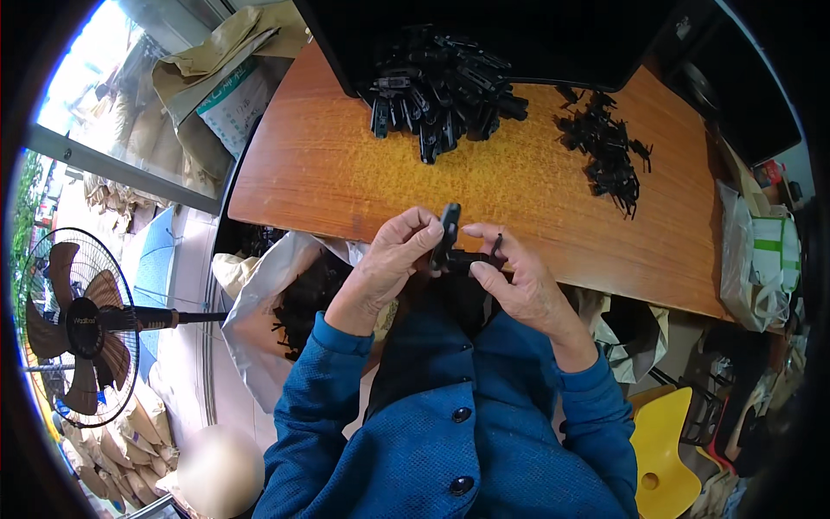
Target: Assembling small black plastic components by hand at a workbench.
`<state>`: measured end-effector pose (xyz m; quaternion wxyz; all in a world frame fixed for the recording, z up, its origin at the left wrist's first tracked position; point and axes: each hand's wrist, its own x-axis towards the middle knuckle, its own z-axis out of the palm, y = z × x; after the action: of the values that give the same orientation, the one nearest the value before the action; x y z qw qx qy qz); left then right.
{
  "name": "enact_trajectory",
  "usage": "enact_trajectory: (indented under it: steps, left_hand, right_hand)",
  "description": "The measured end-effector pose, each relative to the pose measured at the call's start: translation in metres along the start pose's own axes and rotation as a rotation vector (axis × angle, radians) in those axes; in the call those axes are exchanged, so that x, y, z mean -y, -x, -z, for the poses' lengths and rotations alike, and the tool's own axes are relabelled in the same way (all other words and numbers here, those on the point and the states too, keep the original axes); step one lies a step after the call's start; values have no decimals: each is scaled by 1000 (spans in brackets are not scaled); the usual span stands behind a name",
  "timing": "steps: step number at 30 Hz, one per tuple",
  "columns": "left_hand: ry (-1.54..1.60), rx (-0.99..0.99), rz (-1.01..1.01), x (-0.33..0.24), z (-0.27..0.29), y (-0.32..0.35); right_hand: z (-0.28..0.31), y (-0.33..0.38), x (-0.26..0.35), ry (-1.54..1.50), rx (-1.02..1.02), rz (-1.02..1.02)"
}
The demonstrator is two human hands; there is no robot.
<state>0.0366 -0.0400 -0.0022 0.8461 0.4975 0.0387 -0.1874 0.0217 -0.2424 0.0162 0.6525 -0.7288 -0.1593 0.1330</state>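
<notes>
Your hands meet just in front of your chest, at the near edge of the tabletop (pixel 346 164), both closed on one small black plastic part (pixel 451 246). Your left hand (pixel 389 264) pinches its upright end between thumb and fingertips, and your right hand (pixel 514 277) grips the lower, sideways piece with thumb and curled fingers. The part stands roughly L-shaped between them, its tall arm pointing away from you; finer detail is too small to tell.

Below your hands lies your blue buttoned jacket (pixel 450 432), sleeves running up to both wrists. Just to your left, beside your lap, an open grey bag (pixel 259 320) holds more dark pieces.

Farther out on the wooden tabletop, a large pile of black parts (pixel 441 91) sits against a black tray (pixel 519 43) at the far edge. A smaller, scattered pile of thin black pieces (pixel 609 156) lies to its right, well apart from your hands.

At the right end of the tabletop hangs a clear plastic bag with a green and white pack (pixel 769 259). A yellow chair (pixel 661 458) stands low on your right. On your left a floor fan (pixel 78 329) stands on the floor, with tan sacks (pixel 207 86) stacked beyond the tabletop's left corner.
</notes>
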Motion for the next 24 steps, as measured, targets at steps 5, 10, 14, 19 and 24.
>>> enact_trajectory:
  steps: [5, 10, 14, 19, 24]
  left_hand:
    - [-180, 93, 114, 1, -3, 7]
    - [-337, 109, 90, 13, -11, 6]
    - [-405, -107, -145, 37, -25, 8]
    - [-395, -225, -352, 61, -31, 4]
    - [-565, -240, -351, 40, -32, 2]
  right_hand:
    - [-3, 13, 3, 296, 12, 136]
    - [-14, 21, -21, 346, -139, 202]
    - [-25, 19, -41, 51, -362, 115]
    - [-27, 13, -44, -89, -412, 18]
    - [-8, 4, -46, -91, -185, -103]
